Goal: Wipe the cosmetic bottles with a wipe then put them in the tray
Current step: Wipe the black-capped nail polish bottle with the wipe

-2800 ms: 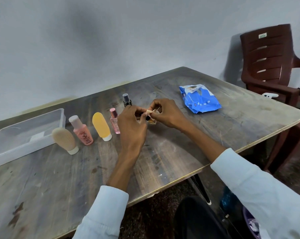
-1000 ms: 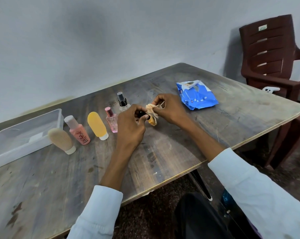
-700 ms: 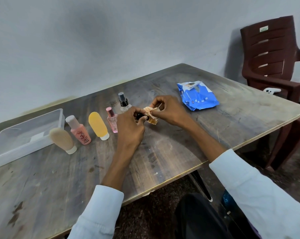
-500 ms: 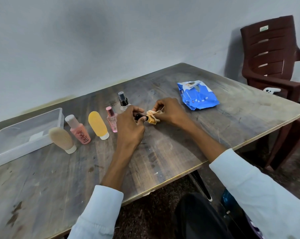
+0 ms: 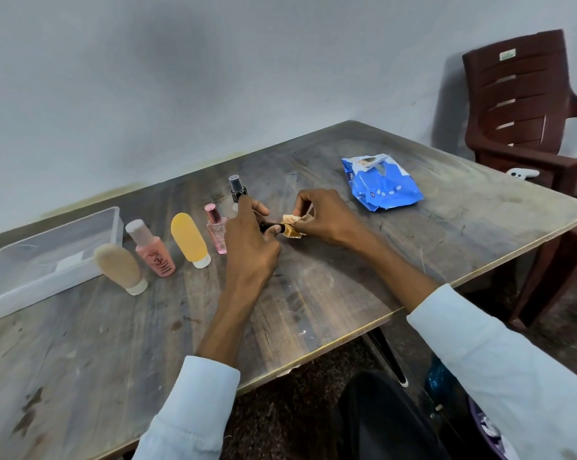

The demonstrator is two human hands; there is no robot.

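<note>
My left hand pinches the black cap of a small amber bottle held sideways just above the table. My right hand pinches a crumpled wipe against the bottle's body. Standing in a row to the left are a clear spray bottle, a small pink bottle, a yellow tube, a pink bottle with a white cap and a beige tube. A clear plastic tray lies at the far left with nothing but a white label seen in it.
A blue pack of wipes lies at the back right of the wooden table. A brown plastic chair stands past the table's right end, with a small white object on its seat.
The amber bottle has turned between my hands while the wipe rubbed over it. Both hands stayed in the same spot near the table's middle.
</note>
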